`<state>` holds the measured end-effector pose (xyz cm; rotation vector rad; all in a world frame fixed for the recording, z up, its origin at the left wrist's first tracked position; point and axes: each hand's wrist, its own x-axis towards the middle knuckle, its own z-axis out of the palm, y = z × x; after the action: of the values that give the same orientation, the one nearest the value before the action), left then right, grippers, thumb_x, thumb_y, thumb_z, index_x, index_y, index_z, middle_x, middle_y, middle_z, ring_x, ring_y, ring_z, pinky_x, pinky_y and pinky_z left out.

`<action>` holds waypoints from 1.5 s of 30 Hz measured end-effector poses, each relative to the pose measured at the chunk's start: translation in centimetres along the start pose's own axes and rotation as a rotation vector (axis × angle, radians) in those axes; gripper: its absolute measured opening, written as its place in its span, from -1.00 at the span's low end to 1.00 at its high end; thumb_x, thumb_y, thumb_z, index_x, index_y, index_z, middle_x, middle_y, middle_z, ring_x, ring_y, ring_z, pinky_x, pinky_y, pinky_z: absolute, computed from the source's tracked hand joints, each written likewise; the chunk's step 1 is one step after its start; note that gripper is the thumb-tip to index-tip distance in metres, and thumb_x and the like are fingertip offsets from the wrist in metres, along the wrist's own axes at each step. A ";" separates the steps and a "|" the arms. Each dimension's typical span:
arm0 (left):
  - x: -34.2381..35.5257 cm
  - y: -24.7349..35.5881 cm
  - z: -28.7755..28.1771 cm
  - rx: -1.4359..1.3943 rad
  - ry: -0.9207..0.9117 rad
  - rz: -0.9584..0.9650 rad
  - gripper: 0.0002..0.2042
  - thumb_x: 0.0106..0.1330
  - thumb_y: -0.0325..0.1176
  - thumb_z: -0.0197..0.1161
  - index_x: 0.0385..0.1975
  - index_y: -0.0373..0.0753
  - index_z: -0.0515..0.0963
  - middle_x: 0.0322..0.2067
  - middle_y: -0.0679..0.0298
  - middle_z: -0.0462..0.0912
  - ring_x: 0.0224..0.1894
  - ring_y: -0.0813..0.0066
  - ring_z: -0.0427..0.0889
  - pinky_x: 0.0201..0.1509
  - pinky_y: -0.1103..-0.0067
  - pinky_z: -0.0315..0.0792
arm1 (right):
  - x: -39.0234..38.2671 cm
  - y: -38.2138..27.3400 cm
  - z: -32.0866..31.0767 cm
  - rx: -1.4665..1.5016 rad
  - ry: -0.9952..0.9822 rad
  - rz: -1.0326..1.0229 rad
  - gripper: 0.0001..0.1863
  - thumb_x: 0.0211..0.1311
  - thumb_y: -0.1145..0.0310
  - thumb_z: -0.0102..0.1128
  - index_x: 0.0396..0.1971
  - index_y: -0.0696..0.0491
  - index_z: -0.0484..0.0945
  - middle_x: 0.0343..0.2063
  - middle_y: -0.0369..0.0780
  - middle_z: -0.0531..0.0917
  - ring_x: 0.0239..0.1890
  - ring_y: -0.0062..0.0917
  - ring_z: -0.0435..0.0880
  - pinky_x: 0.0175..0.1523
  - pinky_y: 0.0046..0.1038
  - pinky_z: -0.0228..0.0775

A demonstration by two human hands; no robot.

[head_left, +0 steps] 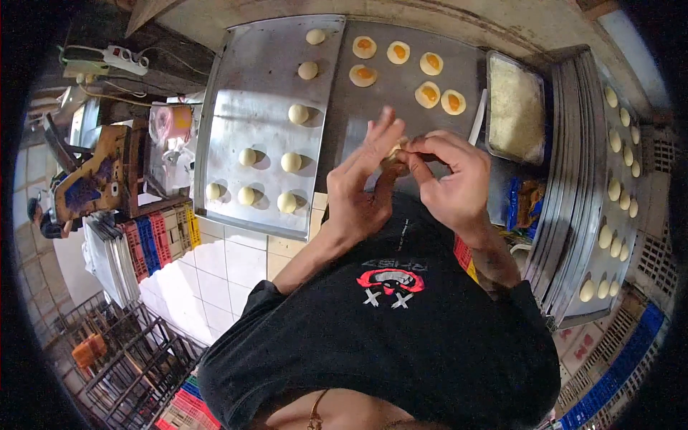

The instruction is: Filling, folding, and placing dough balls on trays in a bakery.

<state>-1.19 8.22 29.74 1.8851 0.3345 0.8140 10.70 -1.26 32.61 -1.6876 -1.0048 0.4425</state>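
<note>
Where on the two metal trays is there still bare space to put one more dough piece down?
Left tray: its upper-left part is bare, left of the plain dough balls. Middle tray: bare between the filled pieces and both hands. Crowded: the tray's top.

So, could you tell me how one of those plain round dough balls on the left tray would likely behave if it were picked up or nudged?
Each dough ball looks smooth and rounded, so a push on the flat metal tray might roll it. It probably dents easily: the filled pieces nearby look pressed flat. It seems small and likely light, perhaps slightly tacky.
</note>
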 end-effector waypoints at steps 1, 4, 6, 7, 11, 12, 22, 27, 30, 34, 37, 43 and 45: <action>0.1 -0.3 0.0 0.020 0.102 0.015 -0.42 0.01 -0.79 0.14 0.11 -0.24 0.45 0.12 -0.11 0.42 0.10 0.06 0.51 0.28 0.23 0.26 | 0.1 -0.2 0.5 -0.060 0.059 -0.089 -0.81 -0.12 0.62 0.33 -0.41 0.12 0.66 -0.33 -0.20 0.66 -0.36 -0.43 0.68 -0.26 -0.48 0.52; -0.1 -0.7 -1.0 -0.013 0.179 -0.004 -0.43 0.03 -0.76 0.18 0.13 -0.28 0.41 0.25 -0.28 0.17 0.17 -0.09 0.42 0.18 0.34 0.39 | 0.0 -0.4 1.0 -0.164 0.083 -0.213 -0.79 -0.12 0.62 0.33 -0.39 0.09 0.67 -0.34 -0.21 0.66 -0.39 -0.43 0.68 -0.29 -0.49 0.52; -0.8 -1.4 -1.4 -0.044 0.122 0.054 -0.44 0.05 -0.76 0.18 0.15 -0.33 0.37 0.30 -0.25 0.07 0.25 -0.06 0.32 0.18 0.35 0.38 | -0.1 -0.5 1.0 -0.252 0.022 -0.280 -0.78 -0.12 0.61 0.35 -0.39 0.07 0.67 -0.36 -0.21 0.66 -0.41 -0.41 0.68 -0.33 -0.52 0.52; -1.0 -1.3 -1.1 -0.152 0.199 0.032 -0.59 0.24 -0.55 0.15 0.12 -0.37 0.37 0.27 -0.18 0.17 0.27 0.04 0.31 0.13 0.40 0.42 | 0.2 -0.9 1.4 -0.246 0.050 -0.312 -0.83 -0.11 0.55 0.40 -0.43 0.07 0.66 -0.40 -0.22 0.66 -0.41 -0.44 0.69 -0.35 -0.53 0.51; -1.5 -1.7 0.0 -0.755 0.448 -0.327 -0.58 0.45 -0.07 -0.13 -0.11 -0.35 0.45 -0.16 0.12 0.53 -0.23 0.43 0.58 -0.08 0.56 0.45 | 0.4 -1.5 3.3 -0.047 -0.010 -0.151 -0.85 -0.10 0.48 0.43 -0.48 0.09 0.64 -0.46 -0.22 0.64 -0.48 -0.45 0.66 -0.37 -0.52 0.50; -2.1 -2.7 -0.3 -0.754 0.457 -0.326 -0.58 0.45 -0.07 -0.13 -0.11 -0.35 0.45 -0.16 0.12 0.53 -0.23 0.43 0.58 -0.08 0.56 0.45 | 0.4 -1.3 3.9 -0.018 -0.081 -0.080 -0.85 -0.10 0.46 0.44 -0.50 0.11 0.63 -0.45 -0.21 0.64 -0.49 -0.45 0.64 -0.36 -0.51 0.50; -2.4 -6.5 -5.3 -0.670 -0.045 -0.852 -0.47 0.37 0.07 -0.06 -0.65 -0.27 0.50 -0.71 0.33 0.50 -0.65 0.59 0.46 -0.57 0.64 0.31 | 1.2 -1.5 5.6 -0.175 -0.375 -0.413 -0.82 -0.18 0.57 0.39 -0.49 0.17 0.60 -0.40 -0.16 0.62 -0.37 -0.33 0.65 -0.28 -0.40 0.52; -2.1 -5.5 -7.0 -0.932 0.001 -1.083 -0.33 0.36 0.23 -0.29 -0.62 -0.24 0.53 -0.71 0.20 0.54 -0.72 0.48 0.50 -0.77 0.66 0.17 | 2.2 -2.2 7.5 -0.108 -0.376 -0.338 -0.84 -0.14 0.62 0.30 -0.44 0.19 0.61 -0.37 -0.14 0.65 -0.33 -0.29 0.67 -0.25 -0.38 0.53; -2.3 -6.4 -8.8 -0.968 -0.096 -1.117 -0.31 0.28 0.32 -0.28 -0.56 -0.24 0.51 -0.74 0.27 0.46 -0.71 0.42 0.47 -0.71 0.61 0.24 | 2.3 -1.0 8.8 -0.137 -0.363 -0.417 -0.81 -0.16 0.64 0.27 -0.43 0.16 0.62 -0.35 -0.15 0.66 -0.34 -0.29 0.67 -0.24 -0.40 0.54; -4.1 -9.0 -9.2 -0.728 -0.113 -0.805 -0.42 0.27 0.21 -0.17 -0.27 -0.29 0.45 -0.47 0.31 0.49 -0.48 0.57 0.50 -0.50 0.70 0.33 | 2.3 1.1 10.5 -0.110 -0.408 -0.296 -0.80 -0.22 0.65 0.28 -0.48 0.13 0.59 -0.42 -0.20 0.65 -0.37 -0.33 0.66 -0.31 -0.41 0.50; -3.8 -9.6 -10.5 -0.399 -0.048 -0.668 -0.69 0.22 -0.21 0.13 -0.17 -0.29 0.39 -0.34 0.29 0.48 -0.31 0.63 0.48 -0.30 0.66 0.40 | 2.3 2.9 11.8 -0.149 -0.306 -0.180 -0.83 -0.22 0.63 0.31 -0.53 0.11 0.56 -0.48 -0.22 0.60 -0.42 -0.34 0.63 -0.37 -0.40 0.46; -1.2 -23.2 -14.9 0.641 0.426 -0.396 -0.59 0.05 -0.35 0.34 -0.13 -0.27 0.36 -0.22 -0.07 0.48 -0.19 -0.13 0.50 -0.15 0.21 0.41 | 0.8 5.6 11.8 -0.172 -0.139 0.044 -0.84 -0.10 0.49 0.41 -0.57 0.10 0.55 -0.43 -0.25 0.53 -0.44 -0.45 0.59 -0.38 -0.45 0.44; 0.0 -28.8 -17.2 0.776 0.495 -0.327 -0.60 0.07 -0.37 0.31 -0.11 -0.30 0.35 -0.20 -0.09 0.45 -0.19 -0.15 0.48 -0.15 0.17 0.41 | 0.3 6.1 11.1 -0.203 -0.139 0.039 -0.84 -0.10 0.49 0.42 -0.57 0.10 0.55 -0.43 -0.25 0.53 -0.43 -0.44 0.59 -0.36 -0.45 0.44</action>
<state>-9.05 33.15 8.69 2.1999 1.3917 0.9983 5.38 5.24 23.05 -1.8804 -1.1516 0.5028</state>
